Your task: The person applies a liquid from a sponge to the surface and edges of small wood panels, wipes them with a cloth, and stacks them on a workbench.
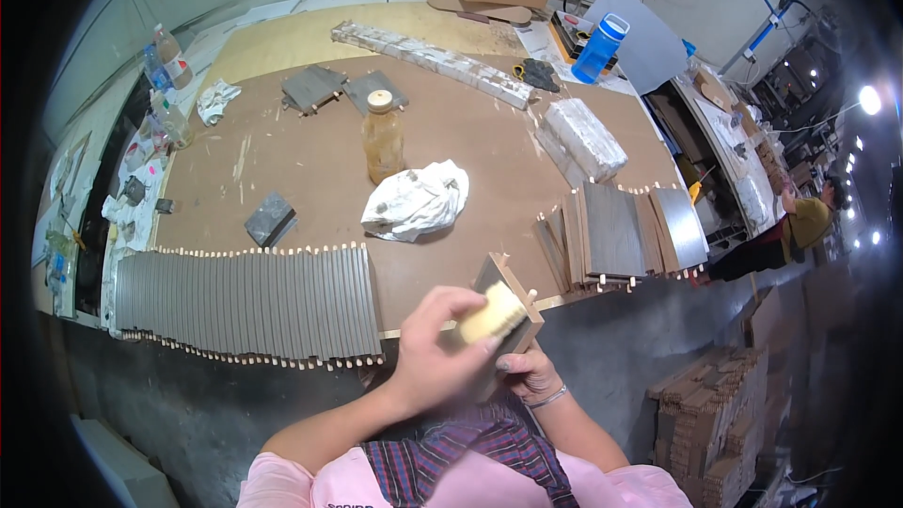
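My left hand [435,353] is closed around a pale yellow block that looks like a sponge [493,314]. The block lies against the face of a small dark grey wooden panel [527,325], which has light dowel pegs on its edge. From below, my right hand [534,374] grips this panel and holds it tilted in front of my body, by the table's near edge. To the left stands a long row of similar grey panels [245,306] with pegs. Several more panels [616,230] lean together at the right.
On the brown table [320,165] are a white cloth [416,202], a jar of yellowish liquid [384,146], a dark block [271,218], a paint-stained bar [433,64] and a wrapped block [581,139]. A blue bottle [600,49] stands far right. Another person [804,226] is off to the right.
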The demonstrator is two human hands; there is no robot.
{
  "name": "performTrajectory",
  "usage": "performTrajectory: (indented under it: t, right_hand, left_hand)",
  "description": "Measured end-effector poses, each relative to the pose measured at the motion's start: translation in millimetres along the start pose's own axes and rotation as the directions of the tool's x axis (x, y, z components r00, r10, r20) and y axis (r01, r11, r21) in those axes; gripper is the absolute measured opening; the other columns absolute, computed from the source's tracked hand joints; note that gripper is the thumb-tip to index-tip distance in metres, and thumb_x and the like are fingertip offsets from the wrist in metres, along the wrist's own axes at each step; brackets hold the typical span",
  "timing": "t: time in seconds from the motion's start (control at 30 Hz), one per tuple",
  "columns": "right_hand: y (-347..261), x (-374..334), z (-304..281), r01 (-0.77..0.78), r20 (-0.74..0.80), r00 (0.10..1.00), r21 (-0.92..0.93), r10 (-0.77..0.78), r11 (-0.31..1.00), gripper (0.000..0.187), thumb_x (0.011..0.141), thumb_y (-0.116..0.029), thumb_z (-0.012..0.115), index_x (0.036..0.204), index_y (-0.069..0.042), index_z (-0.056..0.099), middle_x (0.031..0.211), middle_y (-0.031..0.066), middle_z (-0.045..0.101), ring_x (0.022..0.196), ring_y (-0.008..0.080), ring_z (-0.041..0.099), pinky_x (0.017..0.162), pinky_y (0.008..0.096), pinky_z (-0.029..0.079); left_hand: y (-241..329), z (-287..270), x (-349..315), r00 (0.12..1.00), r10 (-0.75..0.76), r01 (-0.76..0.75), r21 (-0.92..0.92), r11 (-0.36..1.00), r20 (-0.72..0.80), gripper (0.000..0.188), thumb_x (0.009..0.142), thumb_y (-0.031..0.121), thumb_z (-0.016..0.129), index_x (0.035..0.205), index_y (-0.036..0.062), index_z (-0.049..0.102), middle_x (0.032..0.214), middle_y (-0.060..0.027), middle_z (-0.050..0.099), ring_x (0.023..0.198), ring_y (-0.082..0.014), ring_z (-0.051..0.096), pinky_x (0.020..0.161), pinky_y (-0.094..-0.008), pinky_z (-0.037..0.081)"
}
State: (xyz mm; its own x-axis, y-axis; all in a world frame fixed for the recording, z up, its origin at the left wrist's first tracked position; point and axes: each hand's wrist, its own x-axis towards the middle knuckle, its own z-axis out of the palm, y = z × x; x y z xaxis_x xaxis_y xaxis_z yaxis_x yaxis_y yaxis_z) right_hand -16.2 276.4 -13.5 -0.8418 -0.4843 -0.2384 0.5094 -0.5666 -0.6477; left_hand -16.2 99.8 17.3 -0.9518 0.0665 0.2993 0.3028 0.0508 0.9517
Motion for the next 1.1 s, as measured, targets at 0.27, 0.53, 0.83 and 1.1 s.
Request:
performTrajectory:
  t: [0.27,0.53,0.83,1.1]
  right_hand:
    - [-1,-5,-1,-0.059,0.015,0.998,-0.047,0.06,0.997,0.093,0.062,-0.006,0.078,0.145,-0.006,0.036,0.133,0.0095,0.051,0.128,0.0244,0.047,0.109,0.0384,0.037]
    - [-1,-5,-4,-0.069,0.118,0.99,-0.029,0.072,0.997,0.096,0.058,-0.011,0.079,0.144,-0.005,0.036,0.131,0.012,0.052,0.121,0.0271,0.053,0.104,0.0399,0.043]
    - [-7,9,7,0.04,0.154,0.987,-0.012,-0.037,0.999,0.109,0.055,-0.023,0.083,0.148,-0.002,0.031,0.141,0.0152,0.045,0.13,0.0293,0.047,0.106,0.0404,0.042]
    - [-20,35,-12,0.038,-0.025,0.999,0.289,-0.032,0.957,0.091,0.086,-0.061,0.056,0.151,-0.003,0.029,0.149,0.0243,0.039,0.134,0.0459,0.041,0.109,0.0566,0.037]
  left_hand:
    - [-12,-8,19,0.98,0.173,-0.141,0.27,0.953,-0.099,0.036,0.071,0.004,0.077,0.104,0.0002,0.063,0.098,-0.0134,0.062,0.086,-0.0234,0.061,0.074,-0.0327,0.05]
    - [-26,-14,32,0.976,0.171,-0.125,0.3,0.946,-0.133,0.034,0.07,0.001,0.074,0.102,-0.0008,0.061,0.096,-0.0099,0.062,0.084,-0.0195,0.058,0.077,-0.03,0.048]
    - [-44,-29,47,0.966,0.138,-0.04,0.403,0.914,-0.217,0.034,0.07,-0.001,0.073,0.102,-0.0006,0.063,0.093,-0.0095,0.062,0.085,-0.0192,0.059,0.077,-0.0306,0.048]
    - [-25,-36,27,0.984,0.144,-0.1,0.341,0.935,-0.107,0.035,0.07,0.0,0.073,0.104,0.0016,0.064,0.1,-0.0117,0.062,0.088,-0.0224,0.059,0.079,-0.0315,0.047]
